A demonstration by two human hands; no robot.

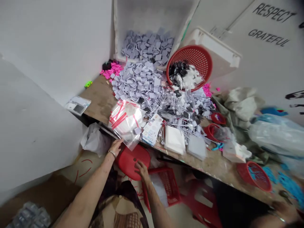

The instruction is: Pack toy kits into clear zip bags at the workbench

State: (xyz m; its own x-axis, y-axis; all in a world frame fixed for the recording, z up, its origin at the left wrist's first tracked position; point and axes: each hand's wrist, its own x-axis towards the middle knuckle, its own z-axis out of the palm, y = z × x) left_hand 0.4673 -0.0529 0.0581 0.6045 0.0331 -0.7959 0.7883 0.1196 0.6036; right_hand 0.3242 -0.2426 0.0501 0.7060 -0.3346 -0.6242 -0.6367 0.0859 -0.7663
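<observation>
My left hand is at the table's front edge, beside the red stool, its fingertips close to a clear plastic bag. Its fingers look stretched out; whether they touch the bag or the stool, I cannot tell. My right hand is over the right side of the stool, with its fingers apart and nothing in it. Several clear bags with red strips lie in a stack at the table edge. Right of them are printed cards and a stack of white sheets.
Grey square pieces are heaped on the table, with white-stemmed parts beside them. A tipped red basket holds black and white pieces. A red crate stands below. Another person's hand is at the lower right.
</observation>
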